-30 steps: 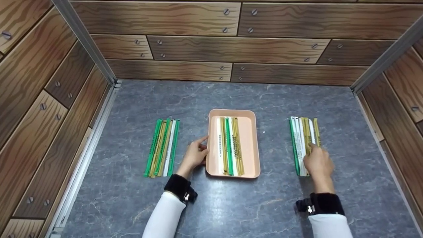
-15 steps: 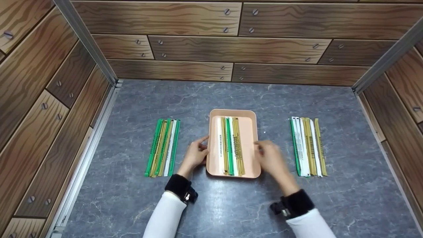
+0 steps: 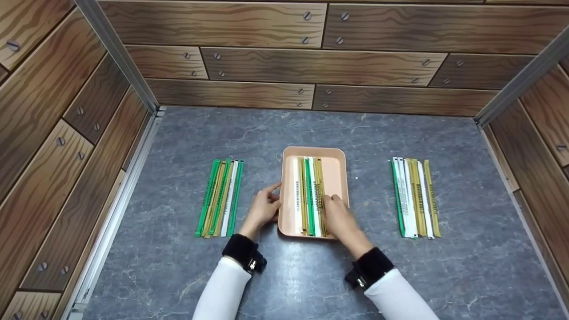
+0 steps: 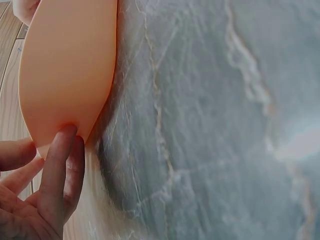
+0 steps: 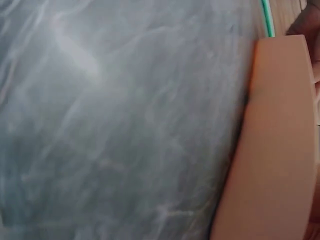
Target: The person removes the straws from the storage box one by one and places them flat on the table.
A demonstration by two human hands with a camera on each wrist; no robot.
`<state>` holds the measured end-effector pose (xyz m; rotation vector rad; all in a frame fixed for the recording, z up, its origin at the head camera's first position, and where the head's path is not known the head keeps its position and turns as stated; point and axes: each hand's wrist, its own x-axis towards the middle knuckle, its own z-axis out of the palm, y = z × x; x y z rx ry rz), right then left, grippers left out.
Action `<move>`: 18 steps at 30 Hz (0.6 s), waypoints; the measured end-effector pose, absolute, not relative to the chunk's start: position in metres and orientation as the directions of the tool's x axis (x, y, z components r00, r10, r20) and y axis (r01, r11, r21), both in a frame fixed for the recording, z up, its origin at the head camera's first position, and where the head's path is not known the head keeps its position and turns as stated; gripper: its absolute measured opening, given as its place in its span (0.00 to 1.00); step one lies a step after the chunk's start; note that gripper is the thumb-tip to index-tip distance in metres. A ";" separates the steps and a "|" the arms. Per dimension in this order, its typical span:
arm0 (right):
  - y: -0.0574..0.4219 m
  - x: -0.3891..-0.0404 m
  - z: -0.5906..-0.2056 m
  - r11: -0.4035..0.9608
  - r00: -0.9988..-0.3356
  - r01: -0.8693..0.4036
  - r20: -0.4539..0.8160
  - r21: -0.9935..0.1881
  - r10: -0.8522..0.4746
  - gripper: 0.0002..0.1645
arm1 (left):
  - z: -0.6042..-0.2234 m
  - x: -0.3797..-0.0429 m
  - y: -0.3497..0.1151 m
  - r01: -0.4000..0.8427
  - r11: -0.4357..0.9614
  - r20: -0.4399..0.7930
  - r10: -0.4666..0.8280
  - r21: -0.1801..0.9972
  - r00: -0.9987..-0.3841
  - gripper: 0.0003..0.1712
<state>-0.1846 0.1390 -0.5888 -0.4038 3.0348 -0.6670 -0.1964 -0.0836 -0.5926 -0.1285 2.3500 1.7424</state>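
An orange-pink tray [image 3: 335, 171] holds a row of long slim packets [image 3: 308, 191] in white, gold and green, with dark print on some; they look like wrapped straws. My left hand [image 3: 263, 208] is at the tray's left side, and in the left wrist view its fingers [image 4: 54, 170] touch the outer wall near the rim. Reaching over the right part of the tray, my right hand [image 3: 340, 216] has its fingertips at the rightmost gold packet. Its finger undersides are hidden, so I cannot tell whether it pinches that packet.
To the left of the tray lies a second row of packets [image 3: 220, 195], green, gold and white. A third row [image 3: 413, 195] lies to the right. Wood-patterned walls [image 3: 266, 66] surround the grey marbled surface [image 3: 249, 129].
My right hand has moved left from the right-hand row, past the tray's right rim, to the gold packets inside. My left hand has stayed at the tray's left side.
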 end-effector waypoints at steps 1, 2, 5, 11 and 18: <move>0.139 -0.186 -0.590 0.879 -0.967 -0.249 0.046 -0.406 -0.252 0.19 | -0.593 -0.197 -0.084 -0.191 0.297 -0.218 0.058 0.935 -0.974 0.34; 0.139 -0.186 -0.591 0.882 -0.966 -0.254 0.051 -0.397 -0.255 0.19 | -0.593 -0.197 -0.084 -0.187 0.297 -0.214 0.060 0.936 -0.975 0.34; 0.140 -0.188 -0.593 0.882 -0.961 -0.274 0.074 -0.384 -0.267 0.18 | -0.593 -0.197 -0.083 -0.168 0.301 -0.196 0.067 0.939 -0.978 0.35; 0.139 -0.190 -0.593 0.883 -0.963 -0.269 0.080 -0.384 -0.258 0.14 | -0.592 -0.196 -0.083 -0.201 0.259 -0.225 0.066 0.945 -0.972 0.35; 0.134 -0.191 -0.590 0.909 -0.975 -0.218 0.038 -0.356 -0.219 0.13 | -0.592 -0.196 -0.082 -0.209 0.260 -0.233 0.063 0.943 -0.971 0.35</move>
